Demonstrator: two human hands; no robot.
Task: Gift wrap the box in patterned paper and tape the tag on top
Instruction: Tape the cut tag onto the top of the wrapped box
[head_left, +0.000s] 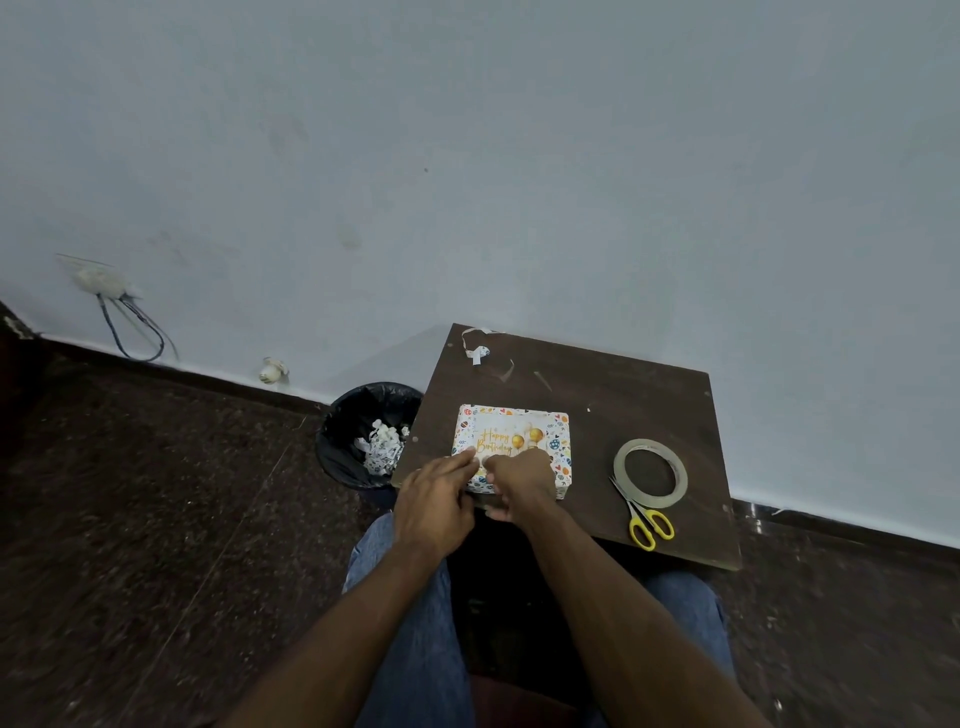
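Note:
A box wrapped in white paper with small coloured patterns (558, 423) lies on a dark wooden board (623, 400). On its top sits a white tag (501, 434) with gold "Happy Birthday" lettering and gold balloons. My left hand (436, 496) lies at the box's near left corner, its straight fingertips touching the tag's near edge. My right hand (519, 480) covers the near edge of the box top, fingers curled down onto the tag. Whether tape is under the fingers is hidden.
A roll of clear tape (650, 472) and yellow-handled scissors (644, 522) lie right of the box. Paper and tape scraps (480, 353) sit at the board's far left corner. A black bin (363, 436) with crumpled paper stands left of the board. My knees are below.

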